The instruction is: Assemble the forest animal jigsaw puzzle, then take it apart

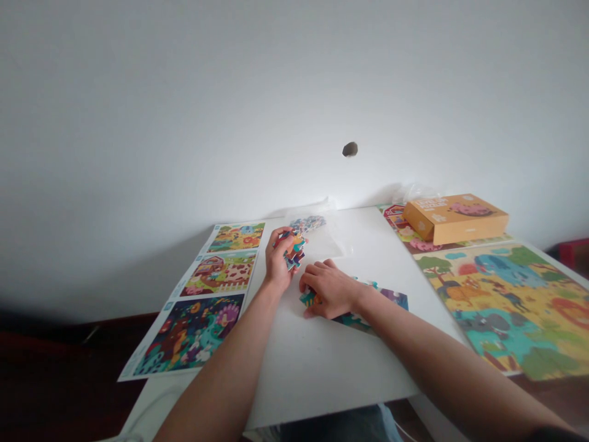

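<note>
My left hand [279, 261] is closed around several colourful puzzle pieces [296, 250], held just above the white table. Lower and to the right, my right hand [330, 288] has its fingers bent down onto a teal and orange puzzle piece [309, 298] at the tabletop. A partly joined dark puzzle section [391, 298] lies beneath and beside my right wrist, some of it hidden by the forearm. Behind my hands, a clear plastic bag [329, 239] rests on the table with more loose pieces [309, 223] in it.
On the left lies a picture sheet [221, 277] with three printed scenes. To the right is an assembled animal puzzle [510, 301]. An orange box [460, 220] sits on a farm picture [396, 221] near the wall, with crumpled plastic [416, 191] behind it. The wall [230, 123] has a hole [350, 149].
</note>
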`<state>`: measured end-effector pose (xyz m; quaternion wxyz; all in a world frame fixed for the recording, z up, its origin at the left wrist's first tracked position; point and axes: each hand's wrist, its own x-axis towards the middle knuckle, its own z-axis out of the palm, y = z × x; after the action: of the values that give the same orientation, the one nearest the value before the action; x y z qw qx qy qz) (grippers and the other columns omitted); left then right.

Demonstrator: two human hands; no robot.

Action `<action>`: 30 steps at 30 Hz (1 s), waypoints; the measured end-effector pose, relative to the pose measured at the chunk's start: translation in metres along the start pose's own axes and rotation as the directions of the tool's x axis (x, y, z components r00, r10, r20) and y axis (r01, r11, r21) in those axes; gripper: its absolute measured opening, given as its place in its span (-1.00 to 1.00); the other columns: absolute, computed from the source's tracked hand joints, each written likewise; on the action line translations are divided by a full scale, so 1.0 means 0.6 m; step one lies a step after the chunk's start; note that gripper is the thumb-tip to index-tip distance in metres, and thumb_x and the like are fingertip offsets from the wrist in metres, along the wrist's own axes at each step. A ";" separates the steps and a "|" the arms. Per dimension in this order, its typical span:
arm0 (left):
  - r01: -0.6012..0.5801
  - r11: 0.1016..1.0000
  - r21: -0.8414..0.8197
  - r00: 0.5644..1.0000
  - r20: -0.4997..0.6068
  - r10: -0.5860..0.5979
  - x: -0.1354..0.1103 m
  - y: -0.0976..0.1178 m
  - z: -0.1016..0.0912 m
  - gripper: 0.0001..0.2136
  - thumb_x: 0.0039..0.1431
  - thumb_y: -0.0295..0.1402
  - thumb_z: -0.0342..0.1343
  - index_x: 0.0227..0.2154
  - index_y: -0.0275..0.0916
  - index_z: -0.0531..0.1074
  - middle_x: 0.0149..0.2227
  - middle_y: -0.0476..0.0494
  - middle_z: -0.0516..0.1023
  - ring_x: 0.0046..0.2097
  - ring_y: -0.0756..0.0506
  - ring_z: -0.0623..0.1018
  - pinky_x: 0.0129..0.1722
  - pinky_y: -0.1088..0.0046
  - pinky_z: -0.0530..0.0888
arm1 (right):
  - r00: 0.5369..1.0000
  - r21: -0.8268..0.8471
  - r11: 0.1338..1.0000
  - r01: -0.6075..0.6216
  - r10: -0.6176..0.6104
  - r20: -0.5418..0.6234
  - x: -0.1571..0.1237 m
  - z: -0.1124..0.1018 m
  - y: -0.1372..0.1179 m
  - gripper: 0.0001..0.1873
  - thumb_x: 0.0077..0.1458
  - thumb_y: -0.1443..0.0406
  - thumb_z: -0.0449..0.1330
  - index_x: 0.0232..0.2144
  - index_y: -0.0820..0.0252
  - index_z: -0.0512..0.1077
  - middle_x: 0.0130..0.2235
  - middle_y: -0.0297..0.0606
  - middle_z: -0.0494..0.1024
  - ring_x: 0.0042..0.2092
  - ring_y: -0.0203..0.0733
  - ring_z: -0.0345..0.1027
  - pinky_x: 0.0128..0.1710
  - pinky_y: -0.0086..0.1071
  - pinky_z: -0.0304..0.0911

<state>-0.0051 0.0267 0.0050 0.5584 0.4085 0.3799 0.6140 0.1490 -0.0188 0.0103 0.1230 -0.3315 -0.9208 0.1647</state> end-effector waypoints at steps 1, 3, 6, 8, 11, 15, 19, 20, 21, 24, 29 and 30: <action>0.002 1.000 -0.001 1.000 -0.004 -0.002 0.000 0.000 0.000 -0.65 0.02 -0.19 0.19 -0.14 -0.12 0.28 -0.43 0.03 0.49 -0.69 0.09 0.33 -0.78 0.66 0.11 | 1.000 0.002 1.000 0.001 -0.001 0.005 0.001 -0.001 0.000 -0.49 -0.09 0.02 0.37 -0.16 0.19 0.43 -0.16 -0.18 0.43 -0.09 -0.05 0.26 -0.02 -0.19 0.04; 0.002 1.000 -0.003 1.000 -0.011 -0.002 0.000 0.000 0.000 -0.65 0.01 -0.19 0.20 -0.15 -0.12 0.29 -0.44 0.04 0.49 -0.69 0.10 0.33 -0.78 0.66 0.12 | 1.000 0.008 1.000 0.011 -0.011 0.008 0.002 -0.001 0.000 -0.49 -0.09 0.03 0.37 -0.15 0.19 0.44 -0.15 -0.17 0.42 -0.08 -0.04 0.25 -0.01 -0.18 0.04; -0.009 1.000 -0.014 1.000 -0.013 0.009 -0.001 0.001 0.001 -0.65 0.01 -0.20 0.20 -0.15 -0.12 0.29 -0.44 0.03 0.49 -0.69 0.09 0.33 -0.78 0.66 0.12 | 0.998 0.047 0.997 0.054 -0.053 -0.020 0.001 -0.001 0.002 -0.66 -0.05 0.14 0.35 -0.22 0.16 0.48 -0.15 -0.17 0.42 -0.08 -0.05 0.25 -0.03 -0.18 0.06; -0.018 1.000 -0.017 1.000 -0.016 0.017 -0.002 0.002 0.002 -0.66 0.01 -0.21 0.20 -0.15 -0.11 0.29 -0.43 0.02 0.51 -0.69 0.09 0.34 -0.78 0.66 0.13 | 0.993 0.113 0.989 0.094 -0.086 -0.077 0.000 -0.001 0.005 -0.81 -0.01 0.24 0.31 -0.29 0.16 0.50 -0.16 -0.20 0.43 -0.09 -0.08 0.26 -0.04 -0.20 0.09; -0.029 1.000 -0.002 0.998 -0.051 0.029 -0.002 0.004 0.003 -0.66 -0.01 -0.21 0.21 -0.16 -0.12 0.31 -0.43 0.01 0.52 -0.66 0.07 0.38 -0.75 0.66 0.17 | 0.975 0.289 0.947 0.143 -0.085 -0.204 0.000 0.002 0.008 -0.91 0.06 0.27 0.28 -0.36 0.18 0.49 -0.24 -0.22 0.47 -0.13 -0.13 0.30 -0.05 -0.23 0.15; -0.105 0.993 0.063 0.993 -0.041 0.107 -0.004 0.001 0.005 -0.67 -0.04 -0.25 0.25 -0.20 -0.15 0.35 -0.43 0.00 0.52 -0.59 0.04 0.45 -0.65 0.62 0.31 | 0.892 0.601 0.797 0.069 0.220 -0.395 0.007 0.010 0.013 -0.67 0.15 0.05 0.22 -0.36 0.21 0.47 -0.36 -0.24 0.50 -0.32 -0.24 0.33 -0.25 -0.34 0.27; -0.158 0.965 0.211 0.987 0.062 0.148 -0.013 -0.002 0.012 -0.73 -0.01 -0.22 0.27 -0.25 -0.18 0.44 -0.40 -0.03 0.51 -0.53 0.04 0.45 -0.60 0.60 0.36 | 0.702 0.777 0.628 0.044 0.535 -0.471 0.014 0.021 0.024 -0.56 0.09 -0.07 0.22 -0.30 0.21 0.46 -0.45 -0.31 0.48 -0.45 -0.29 0.30 -0.42 -0.41 0.25; -0.150 0.963 0.223 0.987 0.087 0.134 -0.016 -0.003 0.014 -0.72 0.00 -0.18 0.26 -0.25 -0.18 0.45 -0.37 -0.05 0.51 -0.51 0.03 0.46 -0.61 0.60 0.36 | 0.674 0.796 0.603 0.042 0.571 -0.468 0.015 0.023 0.026 -0.55 0.07 -0.07 0.23 -0.30 0.21 0.45 -0.47 -0.33 0.47 -0.48 -0.30 0.30 -0.45 -0.42 0.24; -0.142 0.965 0.220 0.987 0.110 0.120 -0.019 -0.002 0.017 -0.71 0.00 -0.14 0.26 -0.25 -0.18 0.46 -0.33 -0.07 0.52 -0.49 0.02 0.47 -0.60 0.59 0.37 | 0.656 0.811 0.584 0.037 0.599 -0.460 0.015 0.024 0.028 -0.56 0.05 -0.06 0.25 -0.31 0.21 0.44 -0.50 -0.34 0.46 -0.50 -0.30 0.29 -0.49 -0.43 0.23; -0.137 0.967 0.213 0.978 0.181 0.099 -0.026 0.001 0.023 -0.64 -0.08 -0.14 0.34 -0.25 -0.19 0.47 -0.23 -0.11 0.52 -0.43 0.00 0.51 -0.56 0.58 0.41 | 0.633 0.835 0.550 0.000 0.647 -0.425 0.013 0.020 0.026 -0.58 0.05 -0.05 0.25 -0.36 0.19 0.39 -0.57 -0.37 0.43 -0.57 -0.31 0.28 -0.56 -0.45 0.19; -0.056 0.981 0.185 0.994 0.107 0.037 -0.027 0.005 0.029 -0.63 -0.07 -0.17 0.33 -0.21 -0.18 0.42 -0.38 -0.01 0.49 -0.66 0.08 0.39 -0.76 0.62 0.20 | 0.670 0.639 0.747 -0.182 0.570 -0.475 -0.006 -0.020 0.029 -0.64 0.19 0.00 0.11 -0.19 0.15 0.36 -0.42 -0.32 0.52 -0.52 -0.30 0.34 -0.50 -0.43 0.19; -0.043 0.987 0.156 0.997 0.064 0.033 -0.024 0.005 0.028 -0.63 -0.05 -0.16 0.32 -0.21 -0.17 0.40 -0.42 0.01 0.48 -0.68 0.08 0.37 -0.78 0.63 0.16 | 0.709 0.532 0.809 -0.249 0.527 -0.469 -0.013 -0.031 0.033 -0.65 0.19 0.01 0.12 -0.19 0.15 0.38 -0.40 -0.31 0.53 -0.50 -0.29 0.35 -0.46 -0.42 0.19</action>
<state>0.0100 0.0120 0.0129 0.5241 0.4771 0.4020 0.5797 0.1723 -0.0054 0.0189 0.4376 -0.5213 -0.6797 0.2735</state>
